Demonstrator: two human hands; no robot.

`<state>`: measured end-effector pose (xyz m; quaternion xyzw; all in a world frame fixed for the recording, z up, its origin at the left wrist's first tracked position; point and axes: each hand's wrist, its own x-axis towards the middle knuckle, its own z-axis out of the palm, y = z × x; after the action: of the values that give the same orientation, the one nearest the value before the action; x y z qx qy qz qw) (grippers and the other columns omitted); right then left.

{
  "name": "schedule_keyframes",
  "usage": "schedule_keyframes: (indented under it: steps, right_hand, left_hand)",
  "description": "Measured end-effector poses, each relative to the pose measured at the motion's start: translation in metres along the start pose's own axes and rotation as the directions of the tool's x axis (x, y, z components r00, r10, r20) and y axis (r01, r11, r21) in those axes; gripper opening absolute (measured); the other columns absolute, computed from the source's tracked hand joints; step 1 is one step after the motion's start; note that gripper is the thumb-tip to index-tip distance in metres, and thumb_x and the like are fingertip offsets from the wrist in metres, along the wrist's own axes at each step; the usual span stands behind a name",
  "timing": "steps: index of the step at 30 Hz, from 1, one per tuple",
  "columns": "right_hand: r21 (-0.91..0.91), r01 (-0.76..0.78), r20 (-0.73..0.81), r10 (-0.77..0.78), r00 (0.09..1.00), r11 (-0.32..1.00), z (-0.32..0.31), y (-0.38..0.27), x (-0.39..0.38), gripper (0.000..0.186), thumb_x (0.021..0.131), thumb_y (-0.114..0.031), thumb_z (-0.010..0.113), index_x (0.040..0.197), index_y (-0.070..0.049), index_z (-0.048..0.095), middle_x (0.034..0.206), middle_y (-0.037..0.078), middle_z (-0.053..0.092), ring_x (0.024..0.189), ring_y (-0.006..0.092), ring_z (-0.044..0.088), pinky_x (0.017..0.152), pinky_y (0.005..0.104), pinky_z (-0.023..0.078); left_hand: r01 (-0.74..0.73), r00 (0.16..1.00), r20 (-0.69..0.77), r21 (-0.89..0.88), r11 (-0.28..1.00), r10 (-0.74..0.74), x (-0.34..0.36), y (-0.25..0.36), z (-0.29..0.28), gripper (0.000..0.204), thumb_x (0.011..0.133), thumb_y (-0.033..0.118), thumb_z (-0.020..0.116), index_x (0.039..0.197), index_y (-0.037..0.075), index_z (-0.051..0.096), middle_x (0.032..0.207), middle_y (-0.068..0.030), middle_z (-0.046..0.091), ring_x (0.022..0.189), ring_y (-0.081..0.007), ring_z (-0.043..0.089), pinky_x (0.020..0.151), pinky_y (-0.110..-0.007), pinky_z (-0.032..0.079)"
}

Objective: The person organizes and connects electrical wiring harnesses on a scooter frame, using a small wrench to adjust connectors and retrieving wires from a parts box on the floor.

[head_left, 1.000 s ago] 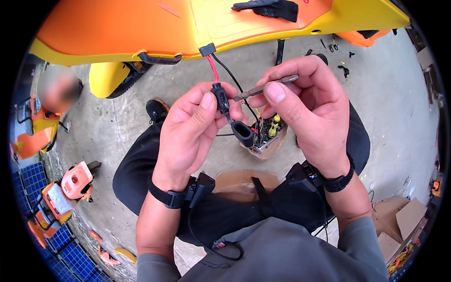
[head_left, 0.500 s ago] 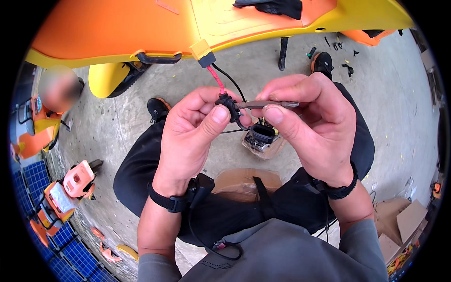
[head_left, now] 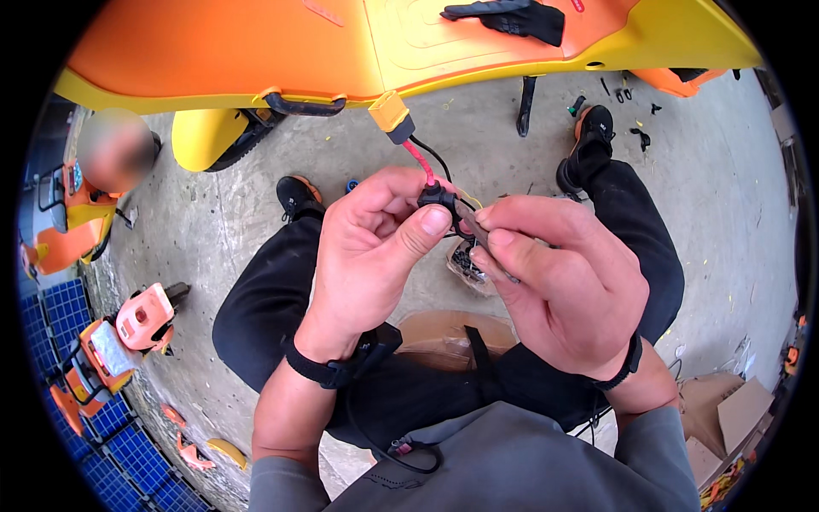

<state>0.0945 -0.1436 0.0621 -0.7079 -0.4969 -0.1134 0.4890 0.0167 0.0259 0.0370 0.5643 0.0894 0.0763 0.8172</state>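
Note:
My left hand (head_left: 367,256) is closed, pinching a small black plastic fitting (head_left: 437,196) between thumb and fingers. A red lead (head_left: 419,162) runs from its top to a yellow plug (head_left: 390,111) with a dark collar. A thin black wire (head_left: 435,154) also leaves that plug and passes behind my hands. In the closed fingers of my right hand (head_left: 572,294) is a slim dark metal screwdriver bit (head_left: 474,227). It slants, its upper end close beside the fitting; I cannot tell whether they touch. My fingers hide much of the bit.
An orange and yellow plastic body (head_left: 230,51) spans the far side, with black gloves (head_left: 512,19) on top. Below my hands sits a small container of dark parts (head_left: 465,266). A cardboard box (head_left: 444,333) is between my legs. Another person (head_left: 115,154), blurred, is far left.
The bit has swung from nearly level to a steep slant as my right hand turned. Both hands and the fitting sit further right in view. A black oval socket below is now out of sight.

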Motion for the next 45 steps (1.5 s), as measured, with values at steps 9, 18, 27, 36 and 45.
schedule_keyframes:
  steps: [9,18,27,36,45]
  right_hand:
    - [-0.067,0.082,-0.103,-0.088,0.991,0.994,0.018,0.003,-0.006,0.018,0.067,0.001,0.073,0.08,0.003,0.06,0.089,0.015,0.063,0.071,0.0253,0.064,0.06,0.0286,0.053]
    - [0.732,-0.565,0.292,0.574,0.765,0.381,-0.011,0.014,0.007,0.013,0.089,-0.006,0.063,0.095,0.0,0.054,0.1,0.014,0.063,0.088,0.0196,0.067,0.075,0.0284,0.055]
    - [0.107,-0.055,0.021,0.053,0.998,0.993,-0.011,0.006,0.003,0.022,0.075,0.006,0.073,0.09,-0.001,0.059,0.09,0.014,0.065,0.075,0.0206,0.066,0.062,0.0275,0.052]
    - [0.318,-0.252,0.041,0.252,0.967,0.914,-0.01,0.01,0.001,0.018,0.077,0.005,0.071,0.088,0.0,0.058,0.089,0.013,0.065,0.071,0.0177,0.065,0.061,0.026,0.051]
    - [-0.123,-0.318,0.179,0.336,0.925,0.94,-0.027,0.003,0.006,0.013,0.078,-0.001,0.069,0.088,-0.001,0.061,0.073,0.01,0.058,0.063,0.0244,0.056,0.056,0.0316,0.044]
  left_hand:
    - [-0.035,0.998,-0.046,0.067,0.997,0.038,-0.001,-0.001,0.001,0.017,0.091,0.008,0.065,0.105,0.0,0.059,0.095,-0.0045,0.066,0.086,-0.0086,0.061,0.078,-0.024,0.05]
    - [-0.001,0.995,0.096,-0.015,1.0,0.003,-0.002,0.001,0.001,0.027,0.093,0.022,0.063,0.107,-0.001,0.058,0.097,-0.0105,0.065,0.087,-0.0183,0.063,0.08,-0.032,0.05]
    - [0.032,0.995,0.094,-0.073,0.997,-0.025,0.0,-0.002,-0.002,0.027,0.092,0.018,0.064,0.11,-0.002,0.06,0.097,-0.0082,0.066,0.09,-0.0156,0.063,0.084,-0.029,0.049]
    - [0.018,0.996,0.092,0.065,0.998,-0.024,0.0,0.002,-0.003,0.024,0.091,0.016,0.065,0.107,-0.002,0.06,0.096,-0.0073,0.066,0.089,-0.0145,0.063,0.083,-0.028,0.049]
    - [0.018,1.0,0.003,0.198,0.98,-0.019,-0.003,0.003,0.009,0.026,0.09,0.018,0.066,0.104,-0.003,0.059,0.09,-0.0093,0.065,0.082,-0.0164,0.065,0.078,-0.03,0.051]
